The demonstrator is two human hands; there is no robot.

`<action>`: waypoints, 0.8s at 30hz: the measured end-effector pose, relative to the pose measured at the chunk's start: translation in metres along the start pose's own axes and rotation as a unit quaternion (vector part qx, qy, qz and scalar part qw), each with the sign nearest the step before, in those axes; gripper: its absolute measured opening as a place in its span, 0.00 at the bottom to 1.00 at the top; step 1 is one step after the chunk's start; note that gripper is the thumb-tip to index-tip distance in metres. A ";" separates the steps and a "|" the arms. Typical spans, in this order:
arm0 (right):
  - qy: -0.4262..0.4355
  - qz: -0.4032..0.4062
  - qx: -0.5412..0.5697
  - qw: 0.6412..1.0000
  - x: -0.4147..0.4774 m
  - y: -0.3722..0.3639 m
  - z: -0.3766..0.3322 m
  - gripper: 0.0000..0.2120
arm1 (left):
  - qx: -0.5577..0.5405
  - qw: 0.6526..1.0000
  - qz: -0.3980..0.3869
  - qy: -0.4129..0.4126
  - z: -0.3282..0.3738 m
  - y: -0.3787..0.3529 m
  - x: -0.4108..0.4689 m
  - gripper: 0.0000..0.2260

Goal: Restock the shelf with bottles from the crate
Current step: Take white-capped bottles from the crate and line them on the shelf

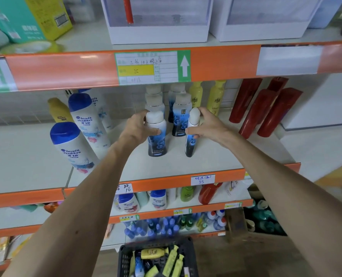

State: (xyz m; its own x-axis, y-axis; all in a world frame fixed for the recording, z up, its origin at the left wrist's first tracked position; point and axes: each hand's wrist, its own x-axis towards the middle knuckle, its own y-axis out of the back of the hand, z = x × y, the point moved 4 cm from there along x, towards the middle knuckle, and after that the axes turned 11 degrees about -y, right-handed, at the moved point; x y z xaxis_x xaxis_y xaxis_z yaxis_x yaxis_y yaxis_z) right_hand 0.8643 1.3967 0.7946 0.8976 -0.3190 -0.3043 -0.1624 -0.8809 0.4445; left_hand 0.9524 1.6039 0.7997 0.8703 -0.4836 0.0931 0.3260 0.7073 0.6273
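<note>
Two grips: left hand curled round the left bottle, right hand round the right bottle. Best to square both upright just before the blue row, labels outward.

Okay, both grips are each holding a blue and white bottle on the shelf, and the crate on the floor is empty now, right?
Not empty. The head view shows the crate holding several yellow bottles and a blue one. The rest stands: the left grip holds the left bottle and the right grip the right bottle, both blue and white, on the shelf.
</note>
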 end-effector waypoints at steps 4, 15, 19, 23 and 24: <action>0.012 0.039 -0.051 0.998 0.007 -0.001 -0.005 0.33 | -0.002 1.000 -0.004 -0.004 -0.001 0.000 0.003 0.25; 0.028 0.064 -0.044 0.997 0.020 0.002 0.009 0.24 | -0.018 0.999 0.006 -0.039 -0.003 -0.002 0.007 0.24; 0.030 0.076 -0.022 0.996 0.021 -0.005 0.008 0.23 | -0.018 0.998 0.004 -0.053 -0.003 -0.005 0.012 0.23; 0.035 0.078 -0.001 0.996 0.024 -0.011 0.005 0.22 | 0.008 0.998 -0.018 -0.060 -0.003 -0.001 0.020 0.23; 0.036 0.078 -0.003 0.996 0.025 -0.012 0.003 0.22 | 0.005 0.998 -0.018 -0.061 -0.004 -0.001 0.020 0.23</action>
State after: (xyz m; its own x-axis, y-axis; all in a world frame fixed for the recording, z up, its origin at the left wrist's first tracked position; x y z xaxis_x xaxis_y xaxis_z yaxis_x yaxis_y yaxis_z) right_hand 0.8876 1.3985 0.7786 0.8889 -0.4253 -0.1704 -0.2996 -0.8208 0.4863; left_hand 0.9715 1.5955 0.7976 0.8067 -0.5679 0.1633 0.3515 0.6834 0.6399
